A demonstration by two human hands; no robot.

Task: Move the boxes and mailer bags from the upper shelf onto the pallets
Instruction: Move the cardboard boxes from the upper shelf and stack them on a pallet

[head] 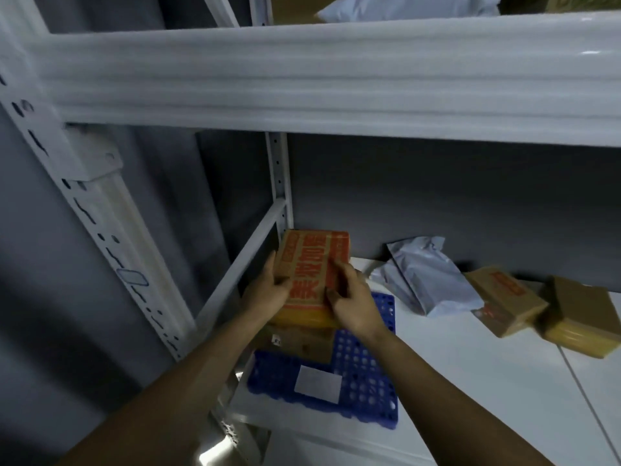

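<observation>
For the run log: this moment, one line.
left hand, right hand: holding printed box | below: plain box on blue pallet

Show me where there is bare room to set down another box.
Free: the near right part of the blue pallet, beside the white label; the white surface in front of the grey bag and two boxes. Crowded: the pallet's far left, where both hands hold a printed box.

Red-printed box (311, 267) over blue pallet (366, 375)
</observation>
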